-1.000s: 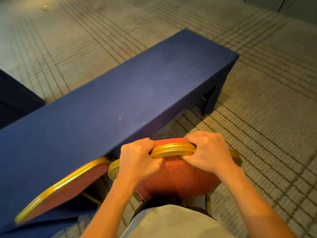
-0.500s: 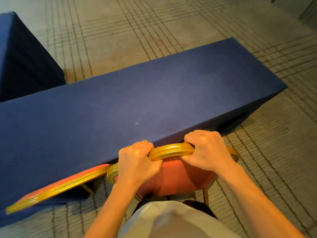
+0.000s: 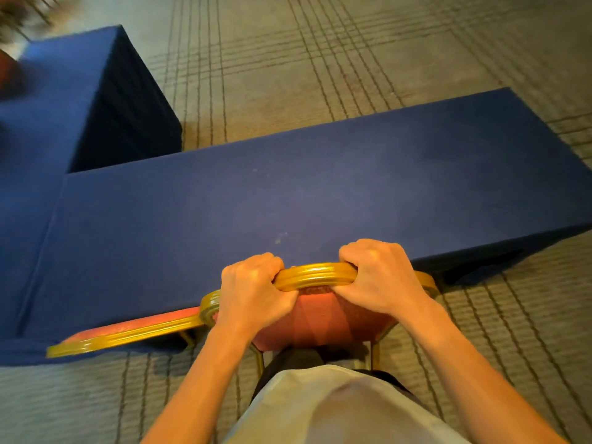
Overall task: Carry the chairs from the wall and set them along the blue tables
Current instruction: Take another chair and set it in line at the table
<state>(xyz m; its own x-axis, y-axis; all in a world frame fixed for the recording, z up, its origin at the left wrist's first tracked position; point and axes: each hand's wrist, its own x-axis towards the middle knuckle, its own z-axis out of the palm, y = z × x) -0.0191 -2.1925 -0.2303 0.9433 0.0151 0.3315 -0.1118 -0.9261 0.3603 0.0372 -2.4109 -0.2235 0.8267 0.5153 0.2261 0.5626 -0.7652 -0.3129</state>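
Left grip and right grip both clamp the top rail of the chair at the worktop near edge; second chair just beside at 8 o'clock, open carpet at 3 o'clock.

Carpet: long blue table, 2nd table L; red chair, 2nd chair alongside.

You look down on a beige-grey carpet crossed by grids of thin dark lines, spreading from twelve o'clock round to six. At ten o'clock sits a blurred reddish-brown shape, too smeared to identify. The light is soft and even.
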